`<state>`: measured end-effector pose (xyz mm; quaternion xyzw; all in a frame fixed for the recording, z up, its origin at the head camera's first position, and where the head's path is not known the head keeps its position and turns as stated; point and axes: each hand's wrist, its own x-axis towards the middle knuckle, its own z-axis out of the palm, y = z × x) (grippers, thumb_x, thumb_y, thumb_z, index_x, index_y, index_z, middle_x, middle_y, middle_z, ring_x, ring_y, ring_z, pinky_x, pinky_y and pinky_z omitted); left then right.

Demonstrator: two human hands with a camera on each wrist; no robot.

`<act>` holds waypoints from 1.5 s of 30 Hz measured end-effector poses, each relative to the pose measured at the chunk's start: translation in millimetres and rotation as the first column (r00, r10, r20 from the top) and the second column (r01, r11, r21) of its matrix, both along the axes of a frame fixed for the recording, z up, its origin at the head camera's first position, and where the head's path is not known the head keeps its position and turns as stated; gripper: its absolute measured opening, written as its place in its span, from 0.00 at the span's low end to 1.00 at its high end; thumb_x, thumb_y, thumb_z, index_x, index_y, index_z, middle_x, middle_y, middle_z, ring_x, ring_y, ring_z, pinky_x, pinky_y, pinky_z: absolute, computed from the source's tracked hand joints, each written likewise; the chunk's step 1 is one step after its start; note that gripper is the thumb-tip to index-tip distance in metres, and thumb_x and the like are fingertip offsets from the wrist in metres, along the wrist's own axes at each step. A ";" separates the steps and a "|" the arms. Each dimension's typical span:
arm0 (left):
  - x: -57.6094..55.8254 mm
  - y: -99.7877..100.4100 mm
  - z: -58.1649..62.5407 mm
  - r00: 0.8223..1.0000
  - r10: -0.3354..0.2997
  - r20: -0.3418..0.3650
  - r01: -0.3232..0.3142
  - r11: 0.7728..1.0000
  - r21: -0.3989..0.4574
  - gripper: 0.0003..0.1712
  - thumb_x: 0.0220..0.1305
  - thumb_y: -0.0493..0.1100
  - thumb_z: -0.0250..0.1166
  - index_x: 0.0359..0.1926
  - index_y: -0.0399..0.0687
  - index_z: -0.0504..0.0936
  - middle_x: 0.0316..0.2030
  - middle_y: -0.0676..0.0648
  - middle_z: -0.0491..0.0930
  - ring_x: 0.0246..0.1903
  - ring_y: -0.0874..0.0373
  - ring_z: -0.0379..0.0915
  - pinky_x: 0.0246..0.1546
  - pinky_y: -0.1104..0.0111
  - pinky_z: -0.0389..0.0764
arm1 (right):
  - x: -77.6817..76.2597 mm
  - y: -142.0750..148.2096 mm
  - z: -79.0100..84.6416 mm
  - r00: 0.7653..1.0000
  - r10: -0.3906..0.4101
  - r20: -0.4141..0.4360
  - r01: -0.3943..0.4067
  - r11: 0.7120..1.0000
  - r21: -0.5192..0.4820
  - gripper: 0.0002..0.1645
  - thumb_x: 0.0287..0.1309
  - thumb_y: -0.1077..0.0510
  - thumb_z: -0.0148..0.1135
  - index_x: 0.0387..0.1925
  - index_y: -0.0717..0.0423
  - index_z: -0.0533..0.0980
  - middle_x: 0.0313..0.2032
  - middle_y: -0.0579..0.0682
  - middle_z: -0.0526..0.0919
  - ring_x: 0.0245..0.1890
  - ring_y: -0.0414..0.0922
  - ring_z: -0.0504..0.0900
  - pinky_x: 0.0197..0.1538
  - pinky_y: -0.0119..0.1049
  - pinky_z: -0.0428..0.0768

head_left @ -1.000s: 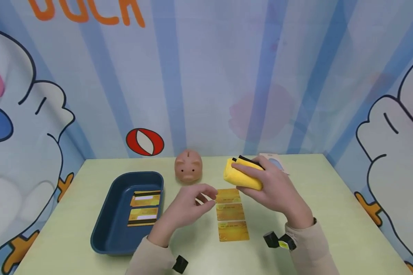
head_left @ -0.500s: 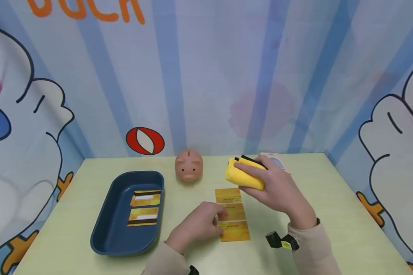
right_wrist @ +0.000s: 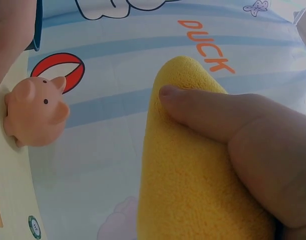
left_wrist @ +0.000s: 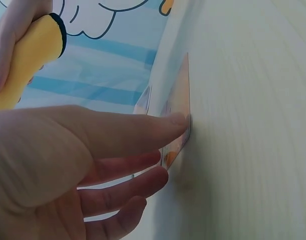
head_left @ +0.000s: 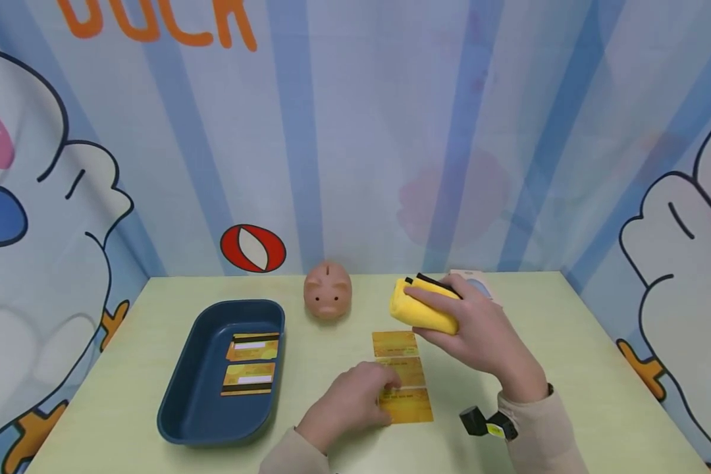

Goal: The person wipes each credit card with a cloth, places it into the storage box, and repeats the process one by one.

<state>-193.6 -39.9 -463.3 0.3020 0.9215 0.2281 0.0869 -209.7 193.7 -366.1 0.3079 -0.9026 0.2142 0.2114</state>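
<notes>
My right hand [head_left: 480, 329] grips a folded yellow cloth [head_left: 422, 306] with black edging, above the table. In the right wrist view a finger lies along the plush yellow cloth [right_wrist: 193, 170]. My left hand [head_left: 352, 398] is down at the nearest gold card [head_left: 411, 407] of a column of three, thumb at its near edge and fingers over its far edge. In the left wrist view the thumb tip meets the edge of that card [left_wrist: 180, 95], the fingers bent on its other side. The middle card [head_left: 411, 373] is partly covered by my fingers; the far card [head_left: 394, 343] lies flat.
A dark blue tray [head_left: 180, 401] stands on the left, holding two gold cards [head_left: 247, 379] with black stripes facing up. A pink piggy bank [head_left: 328, 291] stands at the back. Behind my right hand lies a pale packet [head_left: 480, 284], partly hidden. A printed backdrop [head_left: 367, 131] rises behind the table.
My left hand has come down and toward me, from beside the far card to the nearest one. My right hand and the cloth have hardly moved.
</notes>
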 end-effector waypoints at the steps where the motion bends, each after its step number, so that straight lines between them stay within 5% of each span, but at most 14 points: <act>1: 0.7 0.6 -0.2 1.000 0.002 -0.008 -0.002 1.000 -0.010 0.27 0.47 0.42 0.86 0.50 0.54 0.88 0.40 0.59 0.83 0.40 0.66 0.74 0.41 0.68 0.81 | 0.0 -0.2 -0.1 1.000 0.002 -0.004 -0.002 1.000 -0.001 0.37 0.57 0.47 0.80 0.68 0.31 0.79 0.49 0.49 0.77 0.36 0.45 0.72 0.34 0.39 0.75; 16: 5.2 4.5 0.8 1.000 0.002 -0.031 -0.005 0.997 -0.076 0.25 0.48 0.42 0.85 0.48 0.56 0.87 0.37 0.59 0.79 0.36 0.65 0.70 0.37 0.68 0.78 | -2.3 -1.8 -1.4 0.999 0.024 -0.022 -0.024 1.000 -0.001 0.37 0.55 0.46 0.81 0.67 0.32 0.79 0.47 0.49 0.77 0.35 0.43 0.72 0.35 0.39 0.75; 30: 7.2 2.1 3.0 0.999 0.006 0.047 -0.003 0.997 -0.071 0.31 0.49 0.39 0.83 0.56 0.56 0.85 0.40 0.58 0.79 0.38 0.65 0.70 0.41 0.69 0.79 | -2.0 -3.3 -2.1 1.000 0.026 0.003 -0.026 1.000 0.002 0.37 0.56 0.47 0.81 0.68 0.33 0.79 0.48 0.49 0.77 0.35 0.42 0.72 0.35 0.38 0.75; 45: 7.9 2.7 2.8 0.997 0.023 0.069 -0.016 0.994 -0.110 0.28 0.48 0.41 0.84 0.51 0.57 0.85 0.42 0.58 0.77 0.39 0.65 0.70 0.44 0.69 0.79 | -1.2 -3.3 -3.2 1.000 0.022 -0.003 -0.022 1.000 0.005 0.37 0.56 0.48 0.80 0.68 0.33 0.79 0.47 0.49 0.77 0.34 0.41 0.71 0.34 0.37 0.74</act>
